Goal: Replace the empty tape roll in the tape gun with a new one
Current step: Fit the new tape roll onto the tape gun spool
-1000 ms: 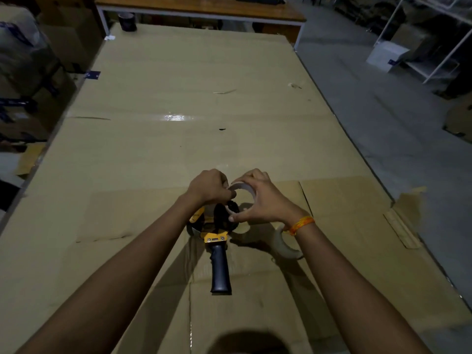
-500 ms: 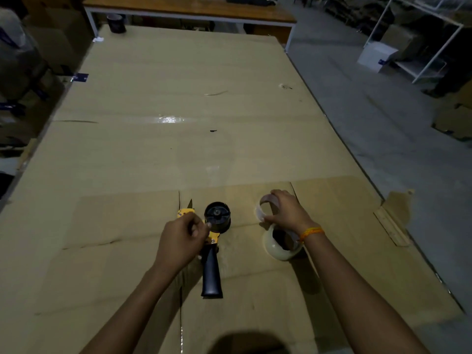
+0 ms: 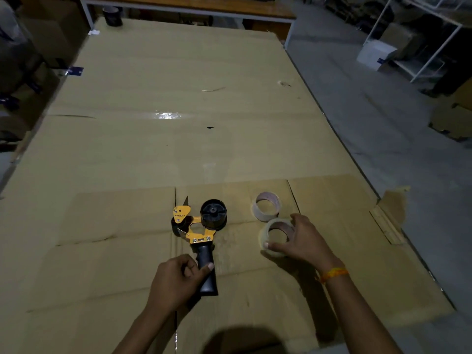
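Lying on the cardboard-covered bench (image 3: 229, 139), the tape gun (image 3: 201, 226) was clasped at its handle by the left hand (image 3: 176, 279). Right of the gun, the new tape roll (image 3: 277, 236), judged light, stiff and best pinched across its rim, was closed on by the right hand (image 3: 304, 241). Beyond it sat the empty core (image 3: 267, 206). The loose tape end could not be made out.

a warehouse (cardboard sheets (image 3: 178, 139), metal shelving (image 3: 419, 39)).

Flattened cardboard sheets (image 3: 178, 139) cover the floor; a white box (image 3: 375, 54) sits beside a metal rack (image 3: 419, 34).
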Tool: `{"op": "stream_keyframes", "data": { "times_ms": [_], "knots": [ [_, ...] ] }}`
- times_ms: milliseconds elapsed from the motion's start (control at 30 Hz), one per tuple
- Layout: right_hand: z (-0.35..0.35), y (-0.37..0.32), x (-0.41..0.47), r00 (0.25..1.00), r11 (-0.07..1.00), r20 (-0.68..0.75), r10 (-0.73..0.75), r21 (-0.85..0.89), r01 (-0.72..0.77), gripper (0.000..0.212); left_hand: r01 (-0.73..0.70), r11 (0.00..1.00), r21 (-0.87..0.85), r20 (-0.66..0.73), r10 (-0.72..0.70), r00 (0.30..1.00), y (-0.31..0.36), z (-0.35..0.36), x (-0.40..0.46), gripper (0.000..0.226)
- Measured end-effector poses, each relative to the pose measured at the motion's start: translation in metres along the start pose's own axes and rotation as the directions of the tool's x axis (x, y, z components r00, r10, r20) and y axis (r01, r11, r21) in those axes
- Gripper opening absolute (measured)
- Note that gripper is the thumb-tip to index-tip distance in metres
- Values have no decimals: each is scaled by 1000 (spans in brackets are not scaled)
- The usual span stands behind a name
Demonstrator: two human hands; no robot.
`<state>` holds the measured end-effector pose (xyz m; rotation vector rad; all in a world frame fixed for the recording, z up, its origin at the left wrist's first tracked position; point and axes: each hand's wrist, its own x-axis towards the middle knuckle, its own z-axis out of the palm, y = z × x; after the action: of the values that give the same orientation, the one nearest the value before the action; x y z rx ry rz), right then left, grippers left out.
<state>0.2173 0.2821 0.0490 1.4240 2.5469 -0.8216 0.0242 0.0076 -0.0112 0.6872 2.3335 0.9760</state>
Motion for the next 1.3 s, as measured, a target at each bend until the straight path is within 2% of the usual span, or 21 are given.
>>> {"op": "stream_keyframes", "data": {
  "times_ms": [67, 133, 267, 367, 500, 667, 800, 1000, 1167, 1300],
  "knots": [
    [12, 0, -6, 1000, 998, -20, -22, -65, 20, 101, 8, 1000, 20, 5, -8, 1000, -2, 0, 0, 44],
    [18, -2, -10, 998, 998, -58, -14, -57, 11, 95, 27, 999, 21, 18, -27, 999, -3, -2, 0, 44],
    [19, -4, -18, 997, 996, -62, 37, -77, -41, 97, 51, 999, 0, 32, -51, 998, -2, -4, -2, 44],
    [24, 1, -25, 999, 989, -51, 15, -144, -22, 98, 56, 998, -2, 43, -55, 998, 1, -4, -3, 44],
    [29, -3, -42, 994, 980, 3, -108, -168, 107, 94, 59, 998, -17, 64, -58, 996, 2, -5, -5, 42],
    [30, -33, -51, 956, 953, 2, -293, -81, 293, 88, 95, 994, -47, 100, -90, 991, -1, -3, -8, 43],
    [18, -69, -42, 927, 927, -68, -368, 42, 372, 96, 102, 991, -91, 164, -86, 983, -3, -2, -11, 43],
    [14, -116, -3, 910, 914, -87, -406, -31, 404, 103, 143, 963, -227, 249, -84, 965, -5, 1, -18, 52],
    [29, -141, 24, 906, 908, -69, -417, -70, 412, 103, 153, 957, -248, 279, -81, 957, -7, 3, -19, 41],
    [40, -150, 35, 902, 904, -77, -425, -82, 419, 104, 154, 941, -302, 289, -63, 955, -14, 3, -17, 42]
  ]
}}
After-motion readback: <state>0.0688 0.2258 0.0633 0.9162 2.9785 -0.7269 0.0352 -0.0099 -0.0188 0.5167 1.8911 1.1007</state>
